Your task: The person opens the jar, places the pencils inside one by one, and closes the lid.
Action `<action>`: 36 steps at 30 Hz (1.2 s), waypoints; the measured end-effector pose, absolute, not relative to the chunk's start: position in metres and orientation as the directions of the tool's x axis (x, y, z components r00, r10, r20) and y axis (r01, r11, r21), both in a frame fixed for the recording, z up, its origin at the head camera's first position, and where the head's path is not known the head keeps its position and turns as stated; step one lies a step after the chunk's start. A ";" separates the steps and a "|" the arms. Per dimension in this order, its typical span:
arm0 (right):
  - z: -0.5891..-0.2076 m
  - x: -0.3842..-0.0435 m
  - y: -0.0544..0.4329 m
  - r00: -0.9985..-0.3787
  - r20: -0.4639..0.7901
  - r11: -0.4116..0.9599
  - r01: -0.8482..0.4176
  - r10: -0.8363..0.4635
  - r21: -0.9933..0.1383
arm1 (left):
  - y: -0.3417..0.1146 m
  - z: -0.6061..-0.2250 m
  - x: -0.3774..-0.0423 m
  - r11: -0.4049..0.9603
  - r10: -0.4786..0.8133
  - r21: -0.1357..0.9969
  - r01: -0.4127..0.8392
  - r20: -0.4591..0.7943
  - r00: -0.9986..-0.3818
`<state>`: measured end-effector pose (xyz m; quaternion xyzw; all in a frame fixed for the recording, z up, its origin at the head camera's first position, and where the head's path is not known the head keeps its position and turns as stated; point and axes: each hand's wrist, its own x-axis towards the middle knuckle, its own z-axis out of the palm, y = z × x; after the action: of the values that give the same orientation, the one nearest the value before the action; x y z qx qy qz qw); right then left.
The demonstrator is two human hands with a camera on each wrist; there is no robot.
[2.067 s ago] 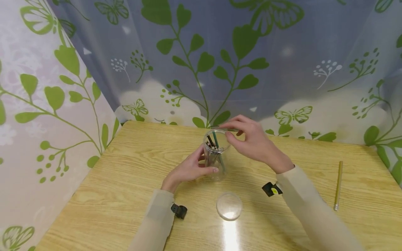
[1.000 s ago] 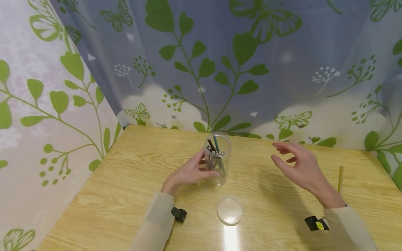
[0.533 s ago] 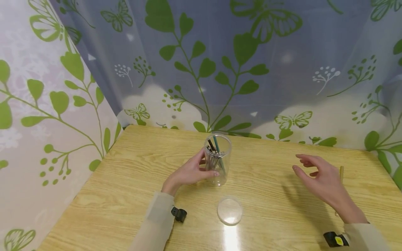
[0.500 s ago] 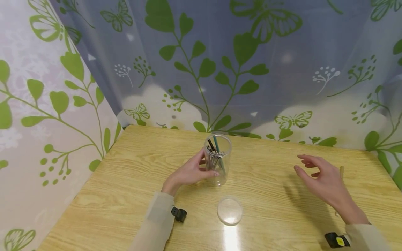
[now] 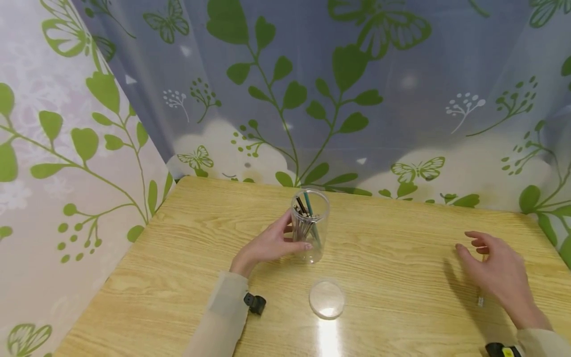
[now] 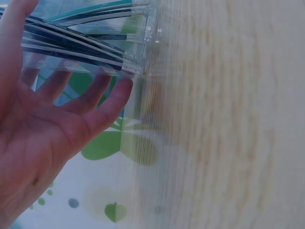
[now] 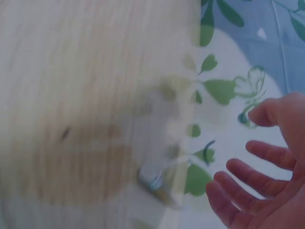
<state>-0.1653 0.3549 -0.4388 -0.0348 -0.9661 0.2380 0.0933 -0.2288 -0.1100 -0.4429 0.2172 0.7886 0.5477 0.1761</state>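
My left hand (image 5: 267,244) grips the side of a tall clear plastic jar (image 5: 317,255) that stands upright without a lid. Inside lean several dark pencils (image 5: 305,228) and one teal pencil (image 5: 309,203). In the left wrist view, the fingers curve round the jar wall near its base. A yellow pencil (image 5: 480,300) lies on the table at the right; my right hand (image 5: 501,272) hovers over it, fingers loosely bent and apart, covering most of it in the head view. The right wrist view shows that pencil (image 7: 157,185) blurred, with space between it and the fingers.
A round clear lid (image 5: 327,299) lies flat on the wooden table (image 5: 178,287), in front of the jar. A patterned curtain (image 5: 401,99) hangs along the table's far edge, and another patterned sheet (image 5: 40,198) borders the left side.
My right hand has left the jar's rim and moved right to above the yellow pencil. My left hand keeps its grip on the jar, which stays in place.
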 end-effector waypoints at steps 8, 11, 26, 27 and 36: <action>-0.443 -0.169 0.380 -0.972 0.046 0.891 0.192 0.230 -0.411 | -0.110 -0.443 -0.230 0.314 0.536 0.938 0.149 -0.046 -0.843; -0.445 -0.170 0.387 -0.968 0.006 0.888 0.228 0.252 -0.400 | -0.110 -0.443 -0.231 0.312 0.536 0.938 0.150 -0.044 -0.843; -0.454 -0.177 0.401 -0.964 -0.078 0.886 0.264 0.253 -0.382 | -0.110 -0.445 -0.231 0.314 0.532 0.938 0.148 -0.045 -0.846; -0.454 -0.177 0.402 -0.965 -0.080 0.887 0.261 0.250 -0.381 | -0.110 -0.445 -0.231 0.315 0.532 0.937 0.149 -0.045 -0.845; -0.455 -0.180 0.401 -0.968 -0.060 0.895 0.246 0.242 -0.372 | -0.111 -0.445 -0.230 0.307 0.532 0.940 0.147 -0.041 -0.846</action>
<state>-0.1795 0.4009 -0.4548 -0.1254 -0.9734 0.1918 -0.0063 -0.2300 -0.1108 -0.4454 0.2150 0.7891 0.5480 0.1756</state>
